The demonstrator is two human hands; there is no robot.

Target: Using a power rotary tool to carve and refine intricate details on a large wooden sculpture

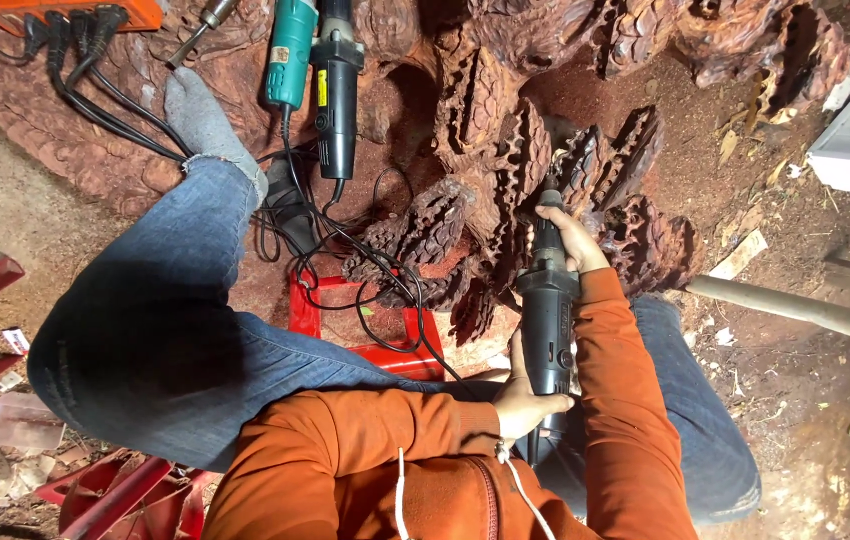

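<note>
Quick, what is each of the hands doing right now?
Left hand: closed around the rear of the black rotary grinder.
Right hand: closed around its front, near the carved wood.

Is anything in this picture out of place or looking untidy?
Yes. Black cords lie tangled between the carving and the red stool, beside the grinder that both hands hold. Two spare tools rest loose on the carved wood.

Two power tools (320, 75) left of carving (505, 170)
</note>
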